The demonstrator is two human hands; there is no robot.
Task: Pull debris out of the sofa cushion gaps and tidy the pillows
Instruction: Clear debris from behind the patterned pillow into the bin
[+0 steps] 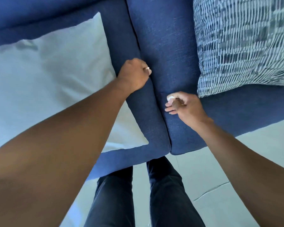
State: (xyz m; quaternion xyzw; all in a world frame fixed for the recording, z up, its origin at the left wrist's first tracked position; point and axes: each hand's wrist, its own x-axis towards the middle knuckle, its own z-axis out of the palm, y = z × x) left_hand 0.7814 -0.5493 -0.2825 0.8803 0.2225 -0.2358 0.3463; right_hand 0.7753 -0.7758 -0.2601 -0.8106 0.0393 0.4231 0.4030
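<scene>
I look straight down at a dark blue sofa (167,46) with a gap (156,97) running between its two seat cushions. My left hand (134,74) is a fist resting on the left cushion beside the gap, with a small white scrap (147,68) pinched at its fingertips. My right hand (182,104) hovers over the right cushion near the gap and pinches a small white scrap (170,98) between thumb and forefinger. A plain pale pillow (44,82) lies on the left cushion. A blue-and-white patterned pillow (243,45) lies on the right cushion.
My legs in dark trousers (138,194) stand against the sofa's front edge. Pale floor (220,169) with a crack line runs in front of the sofa at the lower right. The sofa backrest (39,12) runs along the top left.
</scene>
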